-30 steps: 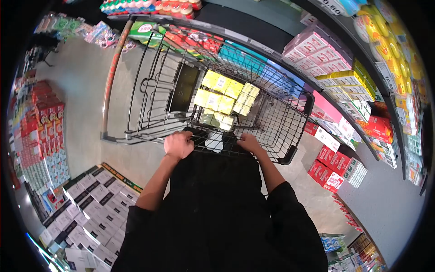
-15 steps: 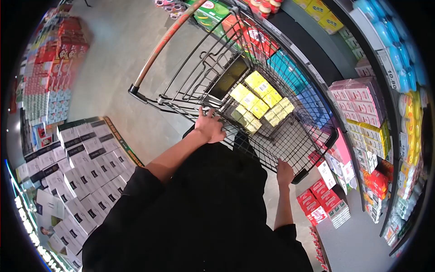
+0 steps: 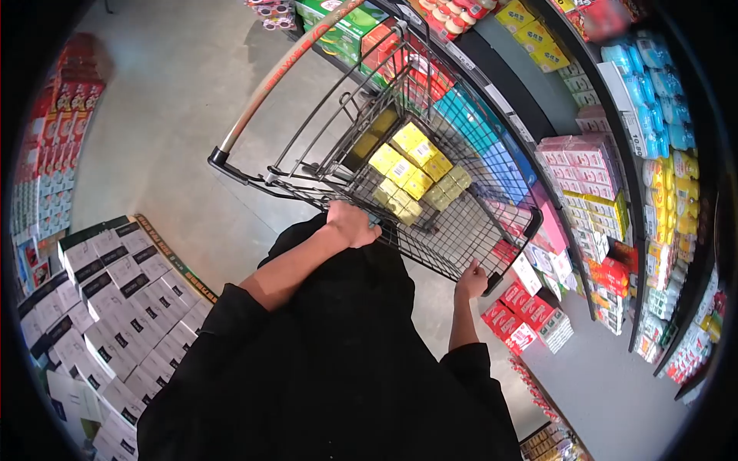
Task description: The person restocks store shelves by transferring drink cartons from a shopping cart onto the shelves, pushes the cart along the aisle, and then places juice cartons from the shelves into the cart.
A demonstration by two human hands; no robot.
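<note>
Shopping cart (image 3: 470,229) of dark wire mesh is set side-on in front of the body, over the grey floor (image 3: 192,115), with its far side near a row of coloured cartons (image 3: 465,115). Its long near rim (image 3: 419,252) is held at two places. Towards the handle end, the rim is gripped by the left hand (image 3: 352,224), fingers wrapped over it and thumb laid along it. Near the front corner (image 3: 498,282), the rim is taken by the right hand (image 3: 471,282), whose fingers look curled in, though their undersides are hidden. The handle bar (image 3: 270,75), at the upper left, is touched by neither hand.

As a judgement, the frame should be found stiff, its wires being unlikely to bend under a pull, and its bulk awkward rather than heavy, since a small load of yellow packs (image 3: 409,163) is carried in it. If wheels are fitted below, which cannot be made out, little force should be needed. With the hands spread wide, sideways turning can be well controlled; for straight pushing, the handle bar would be better grasped. Bare wire may be felt as hard on the fingers, so the rim is best held. The packs look light and boxy, and could be slid by a sharp jerk
</note>
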